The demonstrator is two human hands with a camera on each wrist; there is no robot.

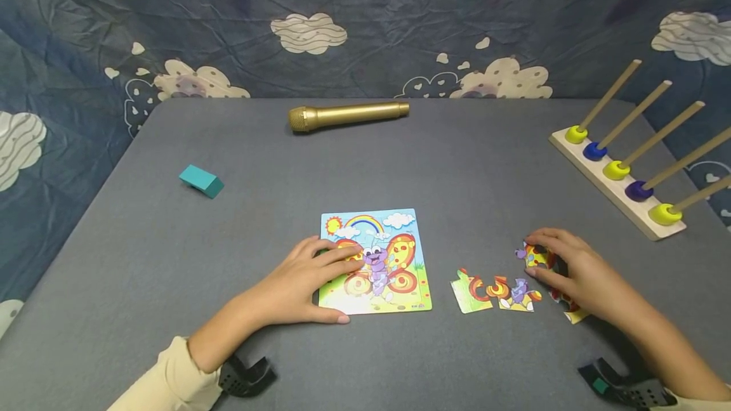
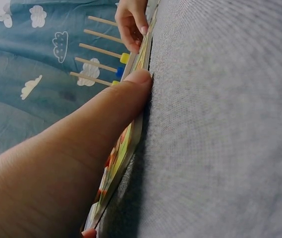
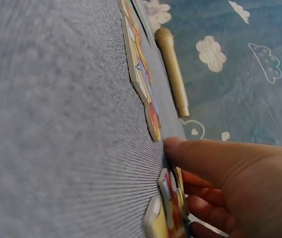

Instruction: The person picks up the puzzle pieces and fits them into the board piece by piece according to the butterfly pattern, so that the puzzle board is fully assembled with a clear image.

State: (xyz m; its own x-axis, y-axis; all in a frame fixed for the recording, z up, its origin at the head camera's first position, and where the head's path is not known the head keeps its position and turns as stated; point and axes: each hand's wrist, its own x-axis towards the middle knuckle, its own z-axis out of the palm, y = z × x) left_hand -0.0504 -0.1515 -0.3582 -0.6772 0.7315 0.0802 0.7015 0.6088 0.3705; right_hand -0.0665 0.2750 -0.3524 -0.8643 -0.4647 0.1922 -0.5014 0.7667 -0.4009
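Puzzle piece (image 1: 535,256), right grip (image 1: 577,274) pinching it, left grip (image 1: 311,279) spread over butterfly board (image 1: 394,271)

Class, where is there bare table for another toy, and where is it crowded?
Room: between the gold microphone and butterfly puzzle; between the puzzle and teal block; and between the microphone and peg stand. Crowded: right of the puzzle, where loose pieces cluster by the right hand; the left hand rests on the puzzle.

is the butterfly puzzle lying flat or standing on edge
Flat: the butterfly puzzle lies face up on the table, left hand resting on it.
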